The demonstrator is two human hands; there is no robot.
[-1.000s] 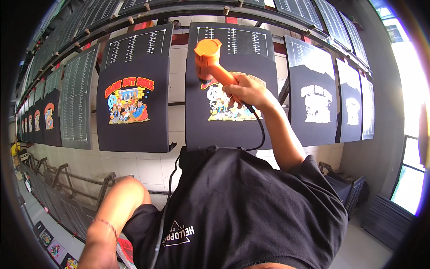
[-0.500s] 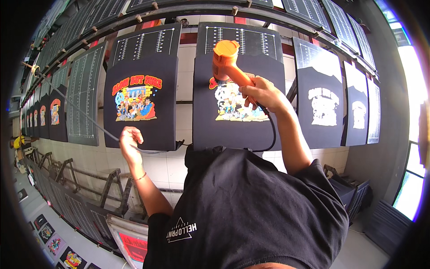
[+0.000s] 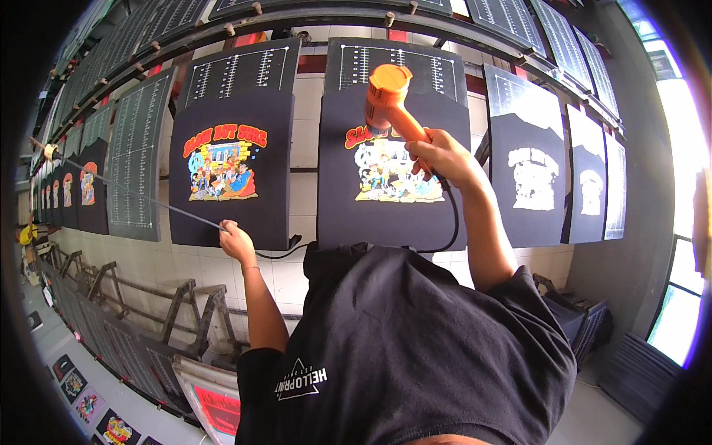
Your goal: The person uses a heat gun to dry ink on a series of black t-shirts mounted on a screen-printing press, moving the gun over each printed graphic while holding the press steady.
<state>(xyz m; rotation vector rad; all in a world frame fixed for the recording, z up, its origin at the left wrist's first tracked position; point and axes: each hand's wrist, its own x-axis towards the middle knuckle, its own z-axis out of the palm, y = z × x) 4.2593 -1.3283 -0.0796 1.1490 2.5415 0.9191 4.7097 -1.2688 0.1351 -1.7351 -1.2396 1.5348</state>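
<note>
My right hand [image 3: 448,159] is wrapped round the handle of an orange hair dryer [image 3: 389,93]. Its nozzle hangs over the upper part of a colourful cartoon print [image 3: 397,182] on a black T-shirt [image 3: 341,222], hiding some of the red lettering. A dark cord runs from the handle down towards my waist. Off to the left, my left hand [image 3: 237,243] grips a grey cable [image 3: 159,202] stretched to a hook-like end at the far left. Just beyond that hand lies another black T-shirt [image 3: 189,222] with a fully coloured print [image 3: 226,174].
Flat printing boards with white rulers [image 3: 137,159] stand in rows. Black shirts with white prints [image 3: 532,178] lie to the right. A metal frame [image 3: 178,311] runs along the lower left, near a framed screen with red [image 3: 215,404]. A grey wall [image 3: 638,185] bounds the right.
The hair dryer has shifted slightly right over the print. My left hand has moved right and nearer, its fingers now closed on the cable, which hangs at a new angle.
</note>
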